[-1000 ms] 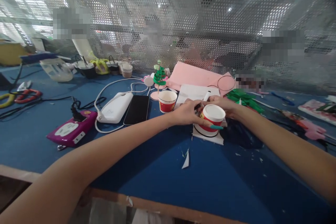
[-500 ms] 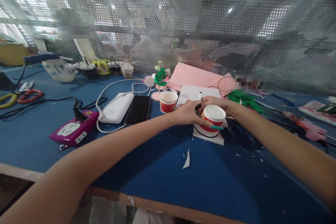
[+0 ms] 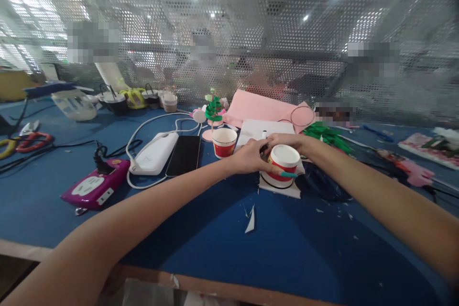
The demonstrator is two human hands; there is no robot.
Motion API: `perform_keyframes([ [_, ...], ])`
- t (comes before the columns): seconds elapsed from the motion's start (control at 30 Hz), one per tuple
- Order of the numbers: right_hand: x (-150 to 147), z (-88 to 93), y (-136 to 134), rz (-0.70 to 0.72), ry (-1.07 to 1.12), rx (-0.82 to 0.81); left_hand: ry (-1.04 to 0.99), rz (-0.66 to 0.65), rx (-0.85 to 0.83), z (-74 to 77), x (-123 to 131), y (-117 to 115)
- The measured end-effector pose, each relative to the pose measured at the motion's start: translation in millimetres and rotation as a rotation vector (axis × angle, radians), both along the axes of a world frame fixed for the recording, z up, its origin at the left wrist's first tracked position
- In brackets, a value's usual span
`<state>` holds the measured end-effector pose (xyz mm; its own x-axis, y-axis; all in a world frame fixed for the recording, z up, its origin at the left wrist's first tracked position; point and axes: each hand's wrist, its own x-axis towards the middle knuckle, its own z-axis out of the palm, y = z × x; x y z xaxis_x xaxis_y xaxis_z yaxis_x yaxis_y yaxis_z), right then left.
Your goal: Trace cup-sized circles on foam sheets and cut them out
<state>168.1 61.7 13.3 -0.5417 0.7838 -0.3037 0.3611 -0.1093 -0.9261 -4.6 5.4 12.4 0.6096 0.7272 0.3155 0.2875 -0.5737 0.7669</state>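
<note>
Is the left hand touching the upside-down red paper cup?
Touching. The head view shows the left hand wrapped around the red paper cup, a teal-nailed finger lying across its front.

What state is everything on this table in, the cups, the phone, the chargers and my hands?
Upside-down cup, mouth down on white sheet.
Left hand, closed around that cup.
Right hand, closed on marker.
Second cup, upright, open.
Phone, face up, screen dark.
Power bank, cable plugged in.
Power strip, one plug inserted.
</note>
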Motion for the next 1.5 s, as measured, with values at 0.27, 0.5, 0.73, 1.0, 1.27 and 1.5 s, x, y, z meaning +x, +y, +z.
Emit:
perform_keyframes([
  [0.27, 14, 0.8, -12, -0.231, 0.013, 0.044, 0.007, 0.010, -0.006, 1.6, 2, -1],
  [0.5, 40, -9.3, -21, -0.231, 0.075, 0.082, 0.021, -0.030, 0.001, 0.4, 2, 2],
  [0.73, 56, -3.3, -60, -0.286, 0.149, 0.133, 0.029, -0.063, 0.036, -0.2, 2, 4],
  [1.0, 59, -4.7, -105, -0.515, 0.186, 0.244, 0.063, -0.010, 0.027, 2.0, 5, 3],
  [1.27, 36, -8.9, -150, -0.613, 0.206, 0.221, 0.058, -0.008, 0.037, 3.7, 6, 1],
  [1.5, 16, -7.6, -195, -0.471, -0.015, 0.747, 0.058, -0.007, 0.044, -0.4, 4, 2],
])
